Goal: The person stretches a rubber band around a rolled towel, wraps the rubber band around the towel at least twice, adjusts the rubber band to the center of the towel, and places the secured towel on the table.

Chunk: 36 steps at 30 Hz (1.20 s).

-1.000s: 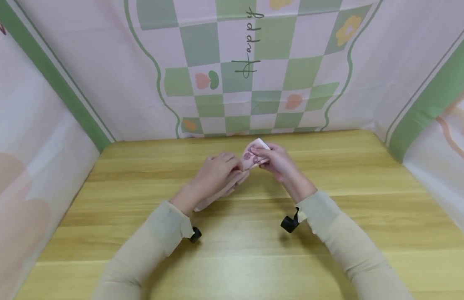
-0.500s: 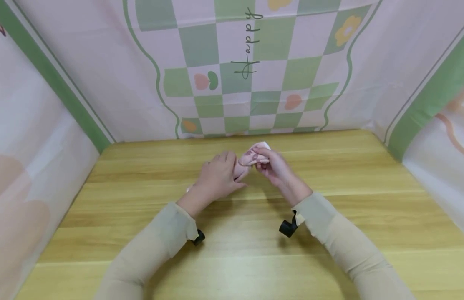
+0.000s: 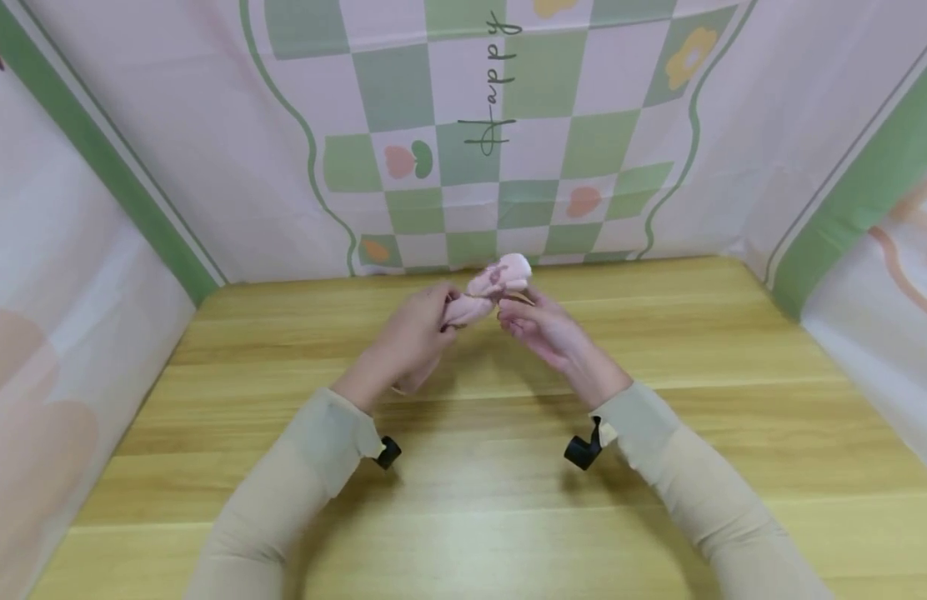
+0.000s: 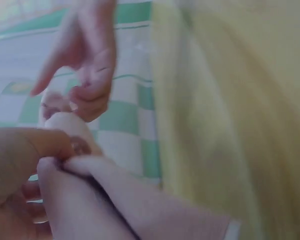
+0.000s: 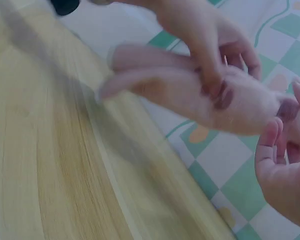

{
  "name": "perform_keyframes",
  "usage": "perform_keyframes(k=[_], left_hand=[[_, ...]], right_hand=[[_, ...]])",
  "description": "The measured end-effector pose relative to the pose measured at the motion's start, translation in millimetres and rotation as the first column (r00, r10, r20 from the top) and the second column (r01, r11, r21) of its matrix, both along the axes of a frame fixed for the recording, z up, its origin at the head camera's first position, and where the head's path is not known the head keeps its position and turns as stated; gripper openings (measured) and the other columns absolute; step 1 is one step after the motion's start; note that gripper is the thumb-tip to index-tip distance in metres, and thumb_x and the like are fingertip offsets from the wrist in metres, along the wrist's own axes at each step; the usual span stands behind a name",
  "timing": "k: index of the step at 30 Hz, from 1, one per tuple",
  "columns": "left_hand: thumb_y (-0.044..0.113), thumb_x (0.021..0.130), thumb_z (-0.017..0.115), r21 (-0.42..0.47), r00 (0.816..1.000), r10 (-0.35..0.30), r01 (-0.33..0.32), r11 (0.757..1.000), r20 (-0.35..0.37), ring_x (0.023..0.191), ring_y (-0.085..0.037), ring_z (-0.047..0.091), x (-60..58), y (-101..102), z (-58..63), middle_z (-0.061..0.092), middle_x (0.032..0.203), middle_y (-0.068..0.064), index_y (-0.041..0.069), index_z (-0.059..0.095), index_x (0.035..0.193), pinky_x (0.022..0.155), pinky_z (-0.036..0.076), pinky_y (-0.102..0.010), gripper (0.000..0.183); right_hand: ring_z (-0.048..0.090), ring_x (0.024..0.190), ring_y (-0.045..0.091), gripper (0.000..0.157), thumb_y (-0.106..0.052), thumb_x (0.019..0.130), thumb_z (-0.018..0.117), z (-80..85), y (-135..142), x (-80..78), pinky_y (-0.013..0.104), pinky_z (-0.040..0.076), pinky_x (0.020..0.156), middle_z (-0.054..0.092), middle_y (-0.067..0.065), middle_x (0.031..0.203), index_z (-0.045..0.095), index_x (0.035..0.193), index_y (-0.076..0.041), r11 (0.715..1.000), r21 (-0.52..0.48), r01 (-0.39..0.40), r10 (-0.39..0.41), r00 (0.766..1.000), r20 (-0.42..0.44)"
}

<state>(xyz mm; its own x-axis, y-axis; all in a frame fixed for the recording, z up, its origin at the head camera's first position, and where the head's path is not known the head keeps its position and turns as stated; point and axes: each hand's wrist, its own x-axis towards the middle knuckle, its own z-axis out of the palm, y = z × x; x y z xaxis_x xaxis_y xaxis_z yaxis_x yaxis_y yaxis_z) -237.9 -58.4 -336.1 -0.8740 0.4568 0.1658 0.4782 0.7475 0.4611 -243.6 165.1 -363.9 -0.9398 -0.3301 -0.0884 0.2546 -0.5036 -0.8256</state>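
A pink cloth with dark reddish-brown prints (image 3: 467,310) is bunched lengthwise, narrow at its middle, in the head view. A thin tan line, like a band, crosses that narrow part. My left hand (image 3: 414,333) grips the bunch, its thumb (image 4: 45,142) pressed on the folds in the left wrist view. Loose layers of the cloth (image 5: 155,82) trail behind that hand in the right wrist view. My right hand (image 3: 549,333) is at the cloth's far end, thumb and fingers apart; in the left wrist view, this hand (image 4: 92,55) overlaps the printed tip.
Both hands are over a wood-grain table (image 3: 463,500). A checked, printed fabric wall (image 3: 538,150) rises at its back edge, with fabric panels at both sides. Black wrist cameras hang below the left cuff (image 3: 388,452) and the right cuff (image 3: 583,452).
The right thumb and fingers have come off the cloth's end, which now points up and away above them. My left hand has shifted slightly left with the bunch.
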Motion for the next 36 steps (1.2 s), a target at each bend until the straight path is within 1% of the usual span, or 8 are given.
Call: perform_keyframes(k=[5, 10, 14, 17, 22, 26, 31, 36], left_hand=[[0.011, 0.096, 0.069, 0.152, 0.985, -0.053, 0.029, 0.988, 0.162, 0.105, -0.025, 0.063, -5.4, -11, 10.4, 0.065, 0.125, -0.012, 0.007, 0.054, 0.137, 0.089, 0.052, -0.04, 0.044], [0.004, 0.096, 0.065, 0.211, 0.96, -0.179, 0.133, 0.968, 0.216, 0.101, -0.023, 0.061, -12.0, -20, 7.2, 0.066, 0.117, -0.013, 0.001, 0.057, 0.137, 0.086, 0.052, -0.036, 0.042], [0.0, 0.096, 0.063, 0.22, 0.93, -0.256, 0.201, 0.955, 0.262, 0.093, -0.021, 0.059, -15.4, -25, 3.6, 0.066, 0.108, -0.012, -0.003, 0.057, 0.136, 0.081, 0.051, -0.033, 0.041], [0.001, 0.096, 0.062, 0.225, 0.907, -0.304, 0.245, 0.943, 0.29, 0.096, -0.023, 0.06, -18.3, -26, 1.4, 0.066, 0.111, -0.015, -0.005, 0.054, 0.137, 0.084, 0.052, -0.034, 0.042], [0.012, 0.095, 0.07, 0.199, 0.877, -0.31, 0.252, 0.947, 0.367, 0.116, -0.028, 0.059, -20.7, -26, -0.5, 0.062, 0.129, -0.018, 0.0, 0.049, 0.144, 0.098, 0.05, -0.04, 0.055], [0.017, 0.091, 0.079, 0.155, 0.862, -0.292, 0.249, 0.956, 0.414, 0.125, -0.029, 0.055, -20.1, -26, -1.3, 0.056, 0.138, -0.016, 0.006, 0.042, 0.152, 0.105, 0.048, -0.041, 0.072], [0.0, 0.086, 0.077, 0.115, 0.856, -0.295, 0.272, 0.955, 0.425, 0.127, -0.03, 0.052, -21.1, -31, 0.4, 0.054, 0.141, -0.014, 0.009, 0.04, 0.154, 0.105, 0.047, -0.042, 0.078], [-0.017, 0.083, 0.063, 0.088, 0.838, -0.297, 0.289, 0.953, 0.458, 0.128, -0.035, 0.051, -23.8, -40, 1.2, 0.051, 0.143, -0.018, 0.009, 0.042, 0.153, 0.104, 0.048, -0.045, 0.078]], right_hand=[[0.056, 0.087, 0.011, 0.024, 0.007, 0.102, 0.052, 1.5, -2, -1.5, 0.02, 0.05, 0.08, 0.051, 0.003, 0.108, 0.049, 0.121, -0.008, 0.999, 0.029, 0.013, -0.012, 0.999, -0.049], [0.058, 0.084, 0.011, 0.015, 0.003, 0.103, 0.054, -0.8, -4, -2.6, 0.021, 0.049, 0.078, 0.059, 0.001, 0.102, 0.058, 0.11, -0.01, 0.997, 0.076, 0.014, -0.011, 0.999, -0.034], [0.061, 0.084, 0.011, 0.028, 0.004, 0.104, 0.049, -5.0, -5, -1.8, 0.023, 0.049, 0.077, 0.07, 0.0, 0.096, 0.071, 0.1, -0.014, 0.994, 0.112, -0.013, 0.018, 0.999, -0.048], [0.063, 0.086, 0.01, 0.03, 0.002, 0.103, 0.051, -7.4, -5, -1.1, 0.023, 0.049, 0.078, 0.072, -0.002, 0.097, 0.073, 0.098, -0.017, 0.991, 0.133, -0.007, 0.017, 0.997, -0.075], [0.063, 0.085, 0.01, 0.019, -0.002, 0.101, 0.056, -8.6, -7, -0.9, 0.022, 0.051, 0.076, 0.071, -0.001, 0.099, 0.07, 0.103, -0.015, 0.985, 0.165, 0.052, -0.039, 0.996, -0.082], [0.062, 0.078, 0.01, 0.011, -0.007, 0.101, 0.058, -8.5, -5, -0.5, 0.02, 0.052, 0.073, 0.07, -0.001, 0.095, 0.066, 0.105, -0.013, 0.975, 0.194, 0.113, -0.109, 0.994, -0.032], [0.06, 0.073, 0.01, 0.007, -0.009, 0.102, 0.056, -9.5, -2, -0.7, 0.019, 0.053, 0.07, 0.065, 0.0, 0.088, 0.063, 0.103, -0.01, 0.969, 0.184, 0.164, -0.171, 0.985, 0.022], [0.06, 0.069, 0.01, 0.02, -0.009, 0.103, 0.056, -10.3, -1, -0.6, 0.019, 0.053, 0.067, 0.067, 0.001, 0.085, 0.072, 0.092, -0.014, 0.971, 0.162, 0.177, -0.186, 0.982, 0.044]])
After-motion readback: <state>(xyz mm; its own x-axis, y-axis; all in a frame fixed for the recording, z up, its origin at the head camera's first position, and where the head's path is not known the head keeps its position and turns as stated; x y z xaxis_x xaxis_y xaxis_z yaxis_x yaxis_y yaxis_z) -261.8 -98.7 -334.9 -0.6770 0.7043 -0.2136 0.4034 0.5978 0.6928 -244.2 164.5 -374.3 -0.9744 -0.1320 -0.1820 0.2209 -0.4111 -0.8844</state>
